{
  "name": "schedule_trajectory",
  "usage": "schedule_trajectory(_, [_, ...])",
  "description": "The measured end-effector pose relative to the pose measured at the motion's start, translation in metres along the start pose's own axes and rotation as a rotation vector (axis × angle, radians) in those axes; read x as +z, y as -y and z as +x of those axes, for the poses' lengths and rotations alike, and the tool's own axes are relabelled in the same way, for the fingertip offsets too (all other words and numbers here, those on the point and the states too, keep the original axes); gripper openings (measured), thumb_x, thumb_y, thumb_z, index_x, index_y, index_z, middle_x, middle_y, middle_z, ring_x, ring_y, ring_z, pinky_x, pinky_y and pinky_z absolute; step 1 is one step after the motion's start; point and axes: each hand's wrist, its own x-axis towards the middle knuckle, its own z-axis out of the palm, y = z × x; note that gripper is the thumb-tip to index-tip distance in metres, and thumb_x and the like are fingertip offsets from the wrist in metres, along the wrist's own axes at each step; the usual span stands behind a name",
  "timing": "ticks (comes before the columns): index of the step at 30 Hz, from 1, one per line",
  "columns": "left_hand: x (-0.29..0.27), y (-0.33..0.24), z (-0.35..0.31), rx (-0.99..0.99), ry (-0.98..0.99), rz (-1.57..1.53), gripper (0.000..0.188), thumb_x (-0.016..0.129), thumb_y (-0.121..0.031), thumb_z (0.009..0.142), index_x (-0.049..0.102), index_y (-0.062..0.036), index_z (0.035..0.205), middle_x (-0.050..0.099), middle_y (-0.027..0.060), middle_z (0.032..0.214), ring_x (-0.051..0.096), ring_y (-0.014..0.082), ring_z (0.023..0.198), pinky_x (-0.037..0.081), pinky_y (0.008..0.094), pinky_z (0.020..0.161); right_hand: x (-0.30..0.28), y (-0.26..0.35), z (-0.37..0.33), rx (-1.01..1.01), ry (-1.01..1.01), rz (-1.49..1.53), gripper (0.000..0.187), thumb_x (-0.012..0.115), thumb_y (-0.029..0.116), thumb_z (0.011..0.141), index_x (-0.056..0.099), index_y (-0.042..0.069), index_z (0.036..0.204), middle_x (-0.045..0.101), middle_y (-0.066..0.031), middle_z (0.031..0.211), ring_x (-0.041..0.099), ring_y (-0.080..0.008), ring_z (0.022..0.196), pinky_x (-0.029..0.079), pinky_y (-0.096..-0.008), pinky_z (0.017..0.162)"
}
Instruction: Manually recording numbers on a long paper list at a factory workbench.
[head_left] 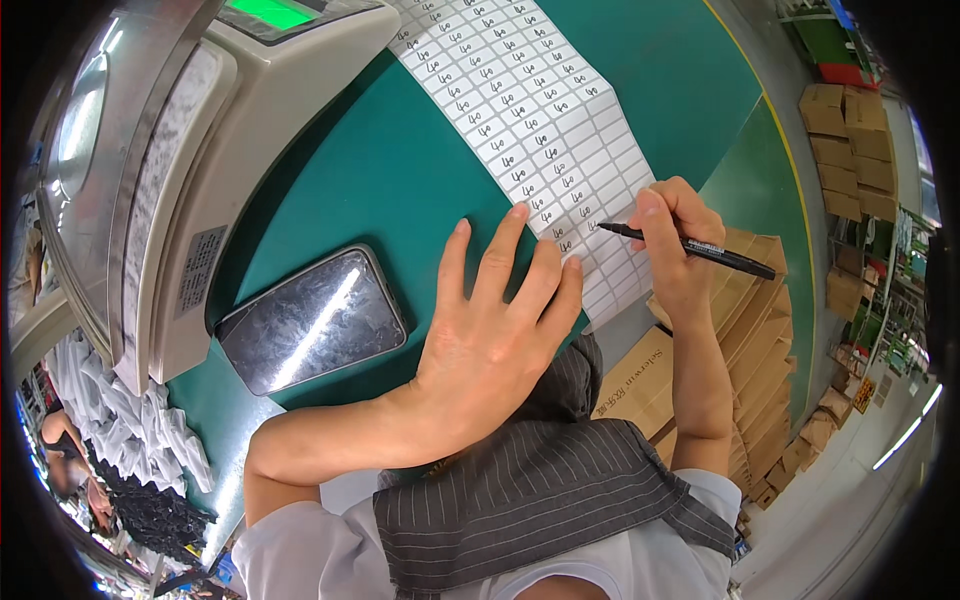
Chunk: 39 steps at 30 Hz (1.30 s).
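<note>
A long white sheet of small blank-bordered labels lies across the green table, with handwritten marks in many of its cells. My right hand grips a black marker pen, its tip at a label near the sheet's near end. My left hand is spread, its fingertips resting on or beside the sheet's left edge. Left of that hand lies a dark smartphone with a reflective screen. Several cells in the right columns show no marks.
A pale weighing scale with a green display stands at the left. White bundled items and a black pile lie at lower left. Flattened cardboard boxes lean beside the table at right. Stacked cartons stand farther off.
</note>
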Motion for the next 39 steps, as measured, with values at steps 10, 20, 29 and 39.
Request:
schedule_trajectory(10, [0.0, -0.002, 0.0, 0.004, -0.009, -0.012, 0.05, 0.077, -0.021, 0.072, 0.063, -0.0146, 0.12, 0.05, 0.0131, 0.124, 0.04, 0.0368, 0.13, 0.032, 0.0594, 0.102, -0.011, 0.013, -0.01, -0.056, -0.061, 0.137, 0.019, 0.057, 0.006, 0.092, 0.056, 0.001, 0.073, 0.057, -0.0017, 0.063, 0.052, -0.0046, 0.055, 0.04, -0.0206, 0.049])
schedule_trajectory(20, [0.002, -0.002, 0.0, 0.018, -0.039, 0.046, 0.04, 0.074, -0.021, 0.075, 0.066, -0.0193, 0.114, 0.05, 0.0122, 0.123, 0.041, 0.0366, 0.13, 0.032, 0.0589, 0.102, 0.006, 0.0, -0.024, -0.014, 0.062, 0.001, 0.025, 0.066, 0.007, 0.086, 0.053, 0.002, 0.066, 0.048, -0.0009, 0.054, 0.039, -0.0064, 0.046, 0.029, -0.0253, 0.043])
schedule_trajectory(29, [0.002, -0.002, 0.0, 0.014, -0.036, 0.039, 0.041, 0.075, -0.021, 0.075, 0.067, -0.0188, 0.114, 0.051, 0.0119, 0.121, 0.042, 0.0361, 0.129, 0.033, 0.0583, 0.102, 0.007, 0.005, -0.022, -0.037, 0.08, -0.042, 0.023, 0.067, 0.006, 0.086, 0.054, 0.001, 0.067, 0.048, -0.0019, 0.054, 0.039, -0.0076, 0.046, 0.029, -0.0256, 0.043])
schedule_trajectory(39, [0.003, -0.003, 0.001, 0.015, -0.054, 0.039, 0.039, 0.074, -0.02, 0.075, 0.067, -0.0183, 0.113, 0.051, 0.0125, 0.12, 0.044, 0.037, 0.128, 0.034, 0.059, 0.101, 0.006, 0.001, -0.022, -0.072, 0.045, -0.045, 0.024, 0.065, 0.006, 0.086, 0.053, 0.002, 0.066, 0.048, -0.0018, 0.053, 0.039, -0.0074, 0.046, 0.03, -0.0253, 0.044])
